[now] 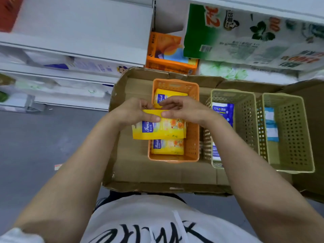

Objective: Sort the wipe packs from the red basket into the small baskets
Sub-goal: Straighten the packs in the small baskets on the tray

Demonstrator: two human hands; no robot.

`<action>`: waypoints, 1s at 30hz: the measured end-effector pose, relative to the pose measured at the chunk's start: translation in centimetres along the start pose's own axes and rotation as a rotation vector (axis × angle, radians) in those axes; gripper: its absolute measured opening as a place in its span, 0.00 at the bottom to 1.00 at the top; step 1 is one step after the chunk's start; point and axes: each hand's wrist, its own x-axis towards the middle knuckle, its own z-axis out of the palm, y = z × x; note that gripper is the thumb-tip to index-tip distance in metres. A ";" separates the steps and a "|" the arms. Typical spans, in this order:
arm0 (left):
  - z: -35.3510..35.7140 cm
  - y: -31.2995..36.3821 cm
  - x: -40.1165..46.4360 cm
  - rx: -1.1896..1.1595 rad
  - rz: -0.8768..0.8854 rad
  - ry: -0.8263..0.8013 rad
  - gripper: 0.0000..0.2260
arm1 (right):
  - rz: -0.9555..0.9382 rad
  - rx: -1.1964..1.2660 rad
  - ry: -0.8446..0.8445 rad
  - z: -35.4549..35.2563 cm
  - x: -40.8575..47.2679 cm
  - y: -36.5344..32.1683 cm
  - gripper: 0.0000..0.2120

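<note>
Two hands, left hand (135, 112) and right hand (182, 109), fingers pinching yellow wipe pack (163, 128) over orange basket (193, 137), lower packs partly hidden

Three small baskets stand in the cardboard tray (157, 176): one orange basket (192, 137) and two beige baskets (245, 120). Three yellow wipe packs (166, 130) show, two blue-and-white packs (222, 111), and one pale blue pack (270, 125).
</note>
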 end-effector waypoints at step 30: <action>5.2 -5.1 1.6 -0.299 -0.051 0.301 0.14 | 0.091 -0.715 0.430 8.8 0.3 9.8 0.30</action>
